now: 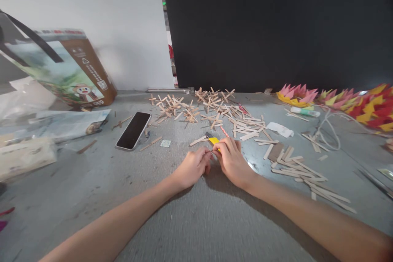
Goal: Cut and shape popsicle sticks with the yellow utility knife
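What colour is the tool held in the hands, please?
Yellow, with a dark tip; the tool shows in the head view.

Table: both hands at centre, left hand touching right hand, a small cutter at their far edge. Phone lies left of the hands. Cardboard box far left, tilted, against the wall. Heap of crossed sticks beyond the hands. Loose flat sticks right of the hands. Paper flowers far right; cord just before them.
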A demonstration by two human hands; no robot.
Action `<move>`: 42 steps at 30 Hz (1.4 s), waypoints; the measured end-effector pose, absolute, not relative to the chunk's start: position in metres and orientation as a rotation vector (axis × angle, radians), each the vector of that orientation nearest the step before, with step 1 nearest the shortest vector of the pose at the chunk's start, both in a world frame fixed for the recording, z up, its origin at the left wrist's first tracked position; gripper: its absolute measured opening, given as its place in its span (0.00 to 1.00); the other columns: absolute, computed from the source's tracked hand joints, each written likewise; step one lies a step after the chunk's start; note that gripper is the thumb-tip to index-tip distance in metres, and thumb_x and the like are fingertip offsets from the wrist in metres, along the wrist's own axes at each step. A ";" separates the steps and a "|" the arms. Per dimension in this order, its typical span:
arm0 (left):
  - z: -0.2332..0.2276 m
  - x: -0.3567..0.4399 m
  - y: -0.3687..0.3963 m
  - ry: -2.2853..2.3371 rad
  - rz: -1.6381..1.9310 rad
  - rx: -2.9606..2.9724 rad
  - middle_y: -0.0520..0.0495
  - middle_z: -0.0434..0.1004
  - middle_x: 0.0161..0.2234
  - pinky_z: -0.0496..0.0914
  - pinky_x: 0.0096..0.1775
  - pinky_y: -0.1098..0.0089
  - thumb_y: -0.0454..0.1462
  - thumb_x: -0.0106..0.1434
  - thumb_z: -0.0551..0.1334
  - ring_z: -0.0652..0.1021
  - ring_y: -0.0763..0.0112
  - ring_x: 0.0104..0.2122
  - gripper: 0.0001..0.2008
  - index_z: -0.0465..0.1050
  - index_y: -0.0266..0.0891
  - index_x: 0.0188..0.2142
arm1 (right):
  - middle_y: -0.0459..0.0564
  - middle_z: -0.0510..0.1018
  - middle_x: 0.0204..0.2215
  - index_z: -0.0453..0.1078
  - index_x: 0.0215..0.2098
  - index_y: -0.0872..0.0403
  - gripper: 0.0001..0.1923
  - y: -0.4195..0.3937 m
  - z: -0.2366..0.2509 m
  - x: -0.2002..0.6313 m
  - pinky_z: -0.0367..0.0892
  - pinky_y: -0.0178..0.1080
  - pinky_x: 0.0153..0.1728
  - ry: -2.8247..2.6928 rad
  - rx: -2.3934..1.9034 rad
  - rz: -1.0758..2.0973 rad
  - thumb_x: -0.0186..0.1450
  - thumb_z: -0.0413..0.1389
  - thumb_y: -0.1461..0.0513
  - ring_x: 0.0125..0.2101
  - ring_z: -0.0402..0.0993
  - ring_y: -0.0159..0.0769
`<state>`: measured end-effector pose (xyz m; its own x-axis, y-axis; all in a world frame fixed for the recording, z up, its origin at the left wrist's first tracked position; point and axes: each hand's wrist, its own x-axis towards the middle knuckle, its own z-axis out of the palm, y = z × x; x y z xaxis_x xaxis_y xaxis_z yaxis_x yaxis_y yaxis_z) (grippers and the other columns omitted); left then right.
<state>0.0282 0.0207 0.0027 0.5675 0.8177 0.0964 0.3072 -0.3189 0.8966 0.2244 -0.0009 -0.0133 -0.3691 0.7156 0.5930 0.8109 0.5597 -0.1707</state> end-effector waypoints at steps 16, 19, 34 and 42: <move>-0.004 0.027 0.025 0.929 0.790 1.572 0.59 0.72 0.19 0.58 0.18 0.79 0.49 0.76 0.50 0.63 0.80 0.11 0.14 0.62 0.43 0.42 | 0.47 0.76 0.36 0.69 0.43 0.49 0.07 0.005 -0.014 0.231 0.59 0.47 0.47 -1.956 -1.127 0.013 0.79 0.54 0.57 0.39 0.74 0.40; -0.003 0.027 0.025 0.938 0.777 1.614 0.59 0.72 0.18 0.58 0.19 0.79 0.49 0.76 0.50 0.63 0.80 0.11 0.14 0.62 0.43 0.41 | 0.45 0.74 0.32 0.67 0.36 0.50 0.13 0.004 -0.012 0.231 0.59 0.47 0.46 -1.925 -1.134 0.065 0.78 0.56 0.54 0.36 0.73 0.39; -0.003 0.025 0.024 0.912 0.676 1.876 0.56 0.73 0.20 0.66 0.29 0.74 0.45 0.77 0.52 0.72 0.75 0.19 0.14 0.71 0.41 0.40 | 0.46 0.75 0.33 0.71 0.36 0.50 0.15 0.006 -0.005 0.233 0.58 0.46 0.45 -1.903 -1.193 0.330 0.76 0.57 0.51 0.35 0.72 0.40; -0.002 0.024 0.024 0.908 0.668 1.940 0.56 0.71 0.20 0.65 0.30 0.73 0.43 0.78 0.51 0.72 0.73 0.21 0.15 0.67 0.42 0.35 | 0.45 0.74 0.31 0.72 0.34 0.50 0.14 0.004 -0.001 0.232 0.57 0.45 0.46 -1.850 -1.147 0.505 0.77 0.55 0.56 0.34 0.71 0.38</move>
